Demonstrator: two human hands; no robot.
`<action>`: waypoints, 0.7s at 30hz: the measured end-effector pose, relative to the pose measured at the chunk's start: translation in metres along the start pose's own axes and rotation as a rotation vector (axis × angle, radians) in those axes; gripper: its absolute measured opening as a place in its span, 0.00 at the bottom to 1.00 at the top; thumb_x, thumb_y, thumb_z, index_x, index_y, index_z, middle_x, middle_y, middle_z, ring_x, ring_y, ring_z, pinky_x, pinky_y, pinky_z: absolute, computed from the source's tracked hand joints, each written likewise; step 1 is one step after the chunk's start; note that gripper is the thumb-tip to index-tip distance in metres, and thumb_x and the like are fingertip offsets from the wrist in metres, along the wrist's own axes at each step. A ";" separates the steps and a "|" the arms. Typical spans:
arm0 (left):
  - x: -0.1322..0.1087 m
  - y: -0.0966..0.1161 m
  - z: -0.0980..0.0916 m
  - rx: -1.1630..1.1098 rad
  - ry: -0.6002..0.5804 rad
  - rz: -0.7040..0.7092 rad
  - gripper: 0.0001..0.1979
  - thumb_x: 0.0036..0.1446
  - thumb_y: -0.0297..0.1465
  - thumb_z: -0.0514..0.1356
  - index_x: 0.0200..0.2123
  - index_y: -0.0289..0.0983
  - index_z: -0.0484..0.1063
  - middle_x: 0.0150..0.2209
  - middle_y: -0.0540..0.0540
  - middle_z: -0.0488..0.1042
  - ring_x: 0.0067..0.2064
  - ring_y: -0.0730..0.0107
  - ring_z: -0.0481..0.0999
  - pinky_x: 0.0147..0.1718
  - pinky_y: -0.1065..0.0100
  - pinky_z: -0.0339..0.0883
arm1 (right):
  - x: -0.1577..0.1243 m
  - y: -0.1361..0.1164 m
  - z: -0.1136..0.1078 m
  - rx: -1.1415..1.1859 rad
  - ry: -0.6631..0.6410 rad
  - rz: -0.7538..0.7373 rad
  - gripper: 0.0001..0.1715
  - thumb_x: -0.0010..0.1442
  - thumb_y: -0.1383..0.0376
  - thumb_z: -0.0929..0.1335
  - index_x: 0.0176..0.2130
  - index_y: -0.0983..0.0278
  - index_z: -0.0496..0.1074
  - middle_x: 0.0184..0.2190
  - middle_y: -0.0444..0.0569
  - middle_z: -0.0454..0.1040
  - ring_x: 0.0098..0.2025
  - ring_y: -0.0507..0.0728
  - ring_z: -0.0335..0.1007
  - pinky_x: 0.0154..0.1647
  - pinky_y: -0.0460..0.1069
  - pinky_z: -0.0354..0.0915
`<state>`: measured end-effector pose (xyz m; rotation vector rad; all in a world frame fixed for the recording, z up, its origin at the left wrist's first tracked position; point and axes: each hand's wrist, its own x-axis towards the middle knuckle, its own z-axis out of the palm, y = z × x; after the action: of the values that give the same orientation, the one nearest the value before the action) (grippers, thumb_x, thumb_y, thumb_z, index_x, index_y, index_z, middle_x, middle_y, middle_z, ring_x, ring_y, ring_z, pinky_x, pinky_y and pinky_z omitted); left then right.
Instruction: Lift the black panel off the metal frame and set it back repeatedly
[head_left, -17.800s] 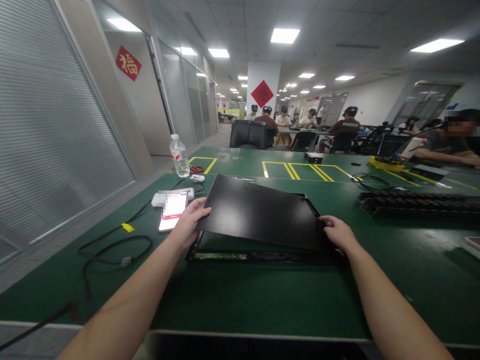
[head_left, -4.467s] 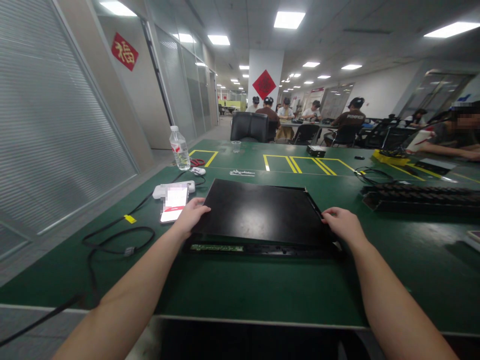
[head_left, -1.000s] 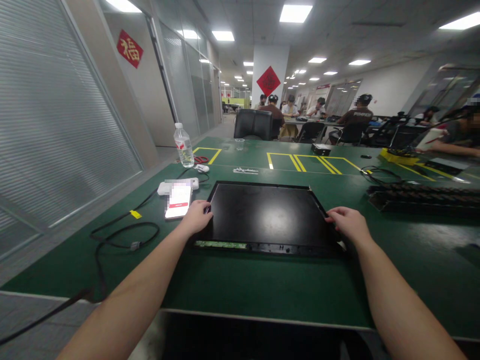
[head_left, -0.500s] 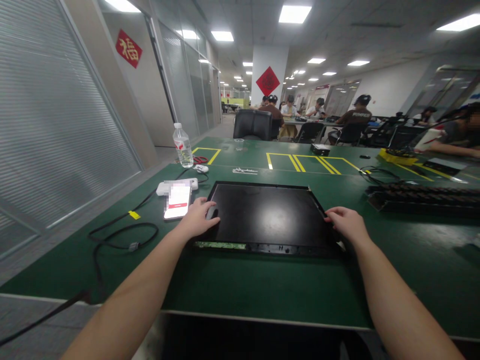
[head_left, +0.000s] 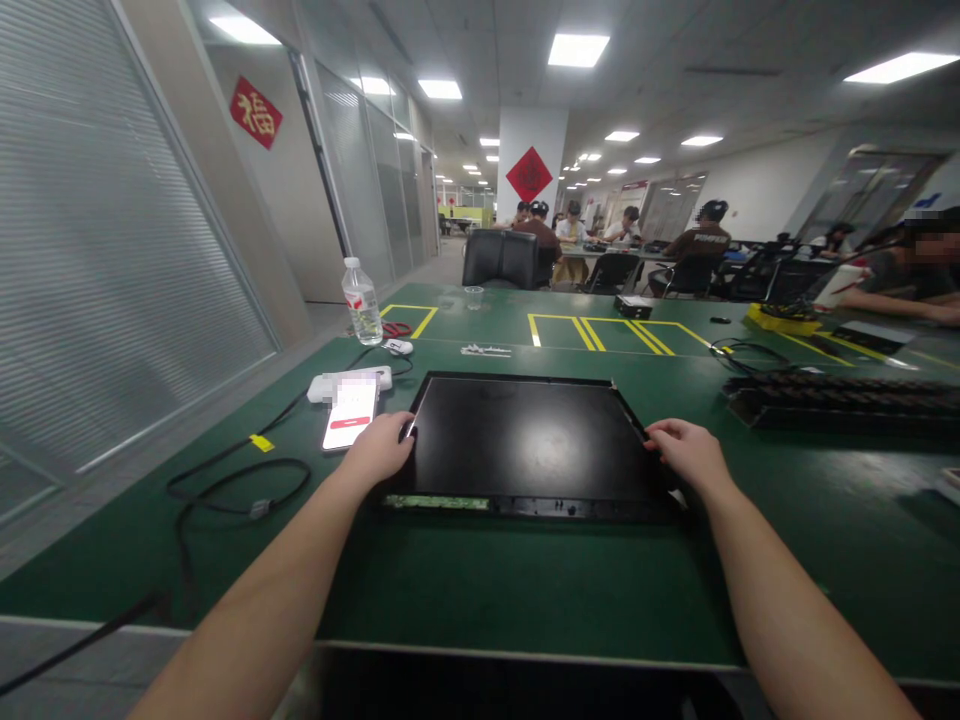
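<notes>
A black flat display panel lies on the green table, screen side up. Its near edge has no cover, and a strip of green circuit board shows there. My left hand is closed on the panel's left edge, thumb at the rim and the other fingers mostly hidden. At the opposite side, my right hand pinches the right edge between thumb and fingers. Just beyond my left hand lies a phone with a lit screen, leaning on a white power strip.
Left of the panel, a black cable loops over the table. Farther back are a water bottle, red-handled scissors, a caliper and a plastic cup. A long black part lies right. Several people sit beyond.
My left thumb has moved off the screen to the panel's left edge, and that hand has closed. My right hand stays at the right edge. The camera view has shifted slightly.
</notes>
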<state>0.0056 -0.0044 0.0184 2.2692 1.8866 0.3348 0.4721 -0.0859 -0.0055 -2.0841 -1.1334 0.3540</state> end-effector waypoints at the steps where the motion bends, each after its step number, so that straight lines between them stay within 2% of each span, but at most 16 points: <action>1: 0.000 0.000 0.000 0.001 0.001 0.007 0.23 0.61 0.28 0.56 0.59 0.32 0.73 0.55 0.32 0.77 0.55 0.48 0.77 0.54 0.57 0.69 | 0.000 0.000 0.000 0.002 0.003 -0.004 0.16 0.52 0.59 0.66 0.36 0.61 0.80 0.29 0.49 0.81 0.27 0.56 0.73 0.32 0.50 0.65; 5: 0.000 0.000 -0.001 0.020 0.014 0.000 0.26 0.57 0.22 0.54 0.59 0.35 0.75 0.54 0.35 0.78 0.55 0.50 0.77 0.53 0.59 0.69 | 0.000 -0.001 -0.002 -0.009 0.068 -0.052 0.15 0.50 0.59 0.66 0.34 0.60 0.80 0.32 0.49 0.82 0.33 0.58 0.75 0.36 0.50 0.65; 9: 0.000 0.003 -0.003 0.017 0.019 -0.022 0.28 0.55 0.20 0.54 0.58 0.35 0.75 0.54 0.35 0.78 0.55 0.50 0.78 0.52 0.60 0.71 | 0.000 0.000 -0.003 -0.082 0.132 -0.065 0.13 0.50 0.60 0.67 0.32 0.60 0.81 0.33 0.50 0.81 0.37 0.59 0.75 0.38 0.50 0.65; 15: 0.000 0.001 -0.003 -0.090 0.018 -0.025 0.28 0.52 0.21 0.57 0.56 0.37 0.77 0.50 0.37 0.81 0.48 0.51 0.81 0.47 0.60 0.73 | 0.004 0.007 0.000 -0.179 0.039 -0.061 0.09 0.50 0.63 0.70 0.32 0.59 0.81 0.34 0.47 0.82 0.37 0.58 0.76 0.36 0.50 0.65; 21: 0.002 -0.002 -0.001 -0.148 0.001 -0.022 0.25 0.54 0.27 0.59 0.56 0.36 0.75 0.47 0.36 0.81 0.43 0.53 0.82 0.43 0.61 0.73 | 0.006 0.010 0.000 -0.213 0.042 -0.073 0.09 0.50 0.64 0.71 0.34 0.59 0.81 0.35 0.47 0.82 0.37 0.58 0.76 0.36 0.50 0.66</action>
<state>0.0039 -0.0021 0.0191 2.1508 1.8211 0.4565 0.4818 -0.0841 -0.0124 -2.2150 -1.2647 0.1591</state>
